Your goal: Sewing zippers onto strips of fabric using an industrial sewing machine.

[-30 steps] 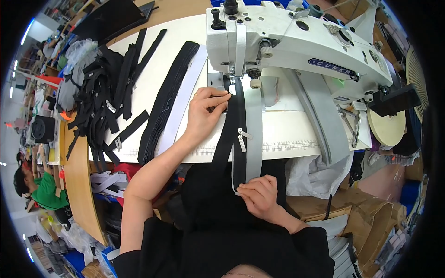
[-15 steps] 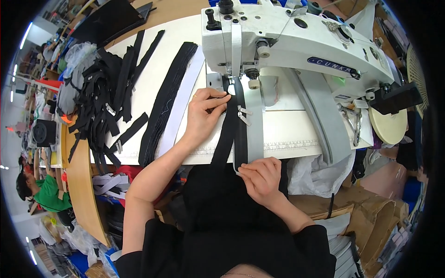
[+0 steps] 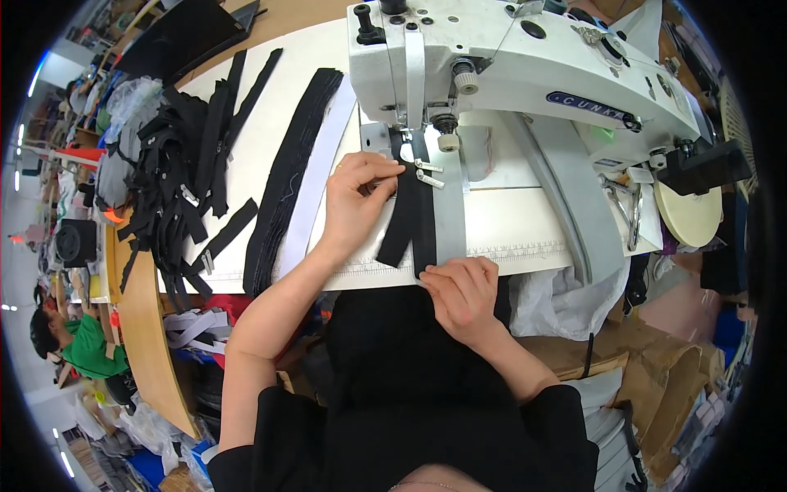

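A black zipper (image 3: pixel 423 221) with two silver pulls lies lengthwise on the white table, its far end under the presser area of the white sewing machine (image 3: pixel 525 70). A grey fabric strip (image 3: pixel 450 217) runs along its right side. My left hand (image 3: pixel 357 201) pinches the far part of the zipper's left black tape (image 3: pixel 404 220) between thumb and fingers, just in front of the machine's foot. The near end of that tape angles left and lies loose. At the table's front edge, my right hand (image 3: pixel 466 297) is closed on the zipper's near end. The fingertips cover exactly what layers it grips.
Left of my arm lie a stack of black strips (image 3: pixel 291 180), a white strip (image 3: pixel 321 176) and a heap of black zippers (image 3: pixel 168 156). Grey strips (image 3: pixel 566 197) curve over the table's right side, near metal scissors (image 3: pixel 634 209). Another person (image 3: pixel 86 340) is far left.
The zipper and its pulls have moved away from me, toward the machine. The left tape's near end has slid up onto the table. My right hand has followed slightly forward; my left has barely moved.
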Action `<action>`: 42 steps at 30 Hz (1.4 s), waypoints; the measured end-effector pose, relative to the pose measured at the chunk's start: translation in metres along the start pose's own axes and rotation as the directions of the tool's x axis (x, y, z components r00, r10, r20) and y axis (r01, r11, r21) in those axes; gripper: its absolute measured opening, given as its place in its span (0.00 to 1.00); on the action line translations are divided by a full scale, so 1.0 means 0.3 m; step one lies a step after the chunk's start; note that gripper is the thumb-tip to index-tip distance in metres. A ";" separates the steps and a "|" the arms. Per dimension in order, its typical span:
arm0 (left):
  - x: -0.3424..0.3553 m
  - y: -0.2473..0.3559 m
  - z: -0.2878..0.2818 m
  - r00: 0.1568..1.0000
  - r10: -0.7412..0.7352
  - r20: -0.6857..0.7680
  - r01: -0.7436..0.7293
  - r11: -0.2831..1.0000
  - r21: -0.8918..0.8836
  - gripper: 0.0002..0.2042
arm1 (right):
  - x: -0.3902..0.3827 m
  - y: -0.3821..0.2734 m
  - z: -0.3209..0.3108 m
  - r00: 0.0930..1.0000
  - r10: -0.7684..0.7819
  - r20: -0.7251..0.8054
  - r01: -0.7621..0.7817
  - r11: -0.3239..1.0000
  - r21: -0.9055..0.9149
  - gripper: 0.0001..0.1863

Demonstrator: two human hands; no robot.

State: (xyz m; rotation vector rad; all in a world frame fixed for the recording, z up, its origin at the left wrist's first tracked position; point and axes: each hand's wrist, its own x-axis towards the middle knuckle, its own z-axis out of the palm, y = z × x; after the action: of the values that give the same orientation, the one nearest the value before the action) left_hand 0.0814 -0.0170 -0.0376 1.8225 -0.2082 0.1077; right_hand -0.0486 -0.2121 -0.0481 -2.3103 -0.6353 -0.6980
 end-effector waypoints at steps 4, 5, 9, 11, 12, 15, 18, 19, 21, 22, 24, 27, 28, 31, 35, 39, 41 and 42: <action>0.001 0.001 0.001 0.980 0.194 0.032 -0.197 0.965 0.173 0.14 | 0.001 0.010 0.007 1.000 0.019 0.000 -0.019 1.000 -0.007 0.10; -0.001 0.009 0.002 0.992 0.117 0.052 -0.122 0.986 0.111 0.14 | 0.006 0.015 0.010 1.000 0.021 0.002 -0.021 1.000 -0.007 0.10; 0.007 0.009 -0.004 0.988 0.134 0.082 -0.145 0.979 0.146 0.13 | 0.017 0.007 -0.012 0.999 0.015 0.034 -0.016 1.000 0.013 0.11; -0.001 0.006 -0.001 0.982 0.165 0.089 -0.174 0.979 0.102 0.13 | 0.047 0.001 -0.032 0.998 0.023 0.050 -0.026 0.998 0.061 0.11; 0.001 0.011 0.007 0.974 0.205 0.102 -0.211 0.976 0.051 0.13 | 0.061 0.001 -0.043 0.998 0.046 0.050 -0.052 0.993 0.104 0.13; -0.005 0.043 0.013 0.893 0.407 0.191 -0.446 0.854 0.267 0.15 | 0.118 0.047 -0.033 0.992 0.122 0.020 -0.124 0.989 0.082 0.13; -0.031 0.029 -0.007 0.917 0.346 0.200 -0.392 0.875 0.283 0.16 | 0.223 0.141 -0.009 0.987 0.164 -0.005 -0.164 0.986 -0.040 0.13; -0.038 0.024 -0.012 0.916 0.351 0.197 -0.395 0.874 0.283 0.16 | 0.254 0.165 -0.003 0.987 0.160 0.005 -0.159 0.982 -0.100 0.12; -0.045 0.021 -0.019 0.932 0.288 0.222 -0.348 0.884 0.312 0.16 | 0.285 0.193 0.010 0.985 0.164 0.052 -0.159 0.983 -0.096 0.12; -0.043 0.024 -0.022 0.931 0.291 0.220 -0.350 0.883 0.312 0.16 | 0.292 0.201 0.012 0.980 0.172 0.102 -0.163 0.982 -0.091 0.12; -0.042 0.027 -0.030 0.933 0.250 0.260 -0.329 0.885 0.329 0.19 | 0.286 0.195 0.010 0.982 0.154 0.106 -0.145 0.986 -0.088 0.12; -0.053 0.031 -0.029 0.917 0.290 0.273 -0.373 0.866 0.333 0.26 | 0.293 0.183 0.016 0.985 0.133 0.111 -0.123 0.988 -0.093 0.13; -0.062 0.037 -0.023 0.917 0.289 0.273 -0.372 0.867 0.332 0.26 | 0.294 0.179 0.018 0.985 0.130 0.109 -0.119 0.987 -0.105 0.13; -0.074 0.039 -0.015 0.907 0.300 0.296 -0.400 0.833 0.382 0.31 | 0.304 0.212 0.027 0.983 0.092 0.159 -0.073 0.990 -0.121 0.12; -0.073 0.001 -0.024 0.897 0.335 0.288 -0.424 0.835 0.351 0.26 | 0.325 0.267 0.029 0.967 0.054 0.249 -0.033 0.996 -0.086 0.09; -0.083 0.010 -0.019 0.897 0.324 0.299 -0.424 0.821 0.382 0.22 | 0.353 0.281 0.040 0.947 0.081 0.310 -0.027 0.984 -0.176 0.09; -0.086 0.018 -0.020 0.898 0.311 0.311 -0.420 0.815 0.399 0.21 | 0.373 0.280 0.051 0.946 0.104 0.306 -0.030 0.971 -0.239 0.09; -0.086 0.022 -0.022 0.898 0.308 0.314 -0.419 0.816 0.398 0.21 | 0.390 0.281 0.053 0.942 0.173 0.288 -0.097 0.961 -0.261 0.11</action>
State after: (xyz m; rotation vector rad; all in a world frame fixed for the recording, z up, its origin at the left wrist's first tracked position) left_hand 0.0550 -0.0101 -0.0343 2.2483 -0.7642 0.2275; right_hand 0.0931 -0.2289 -0.0224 -2.6938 -0.5429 -0.3674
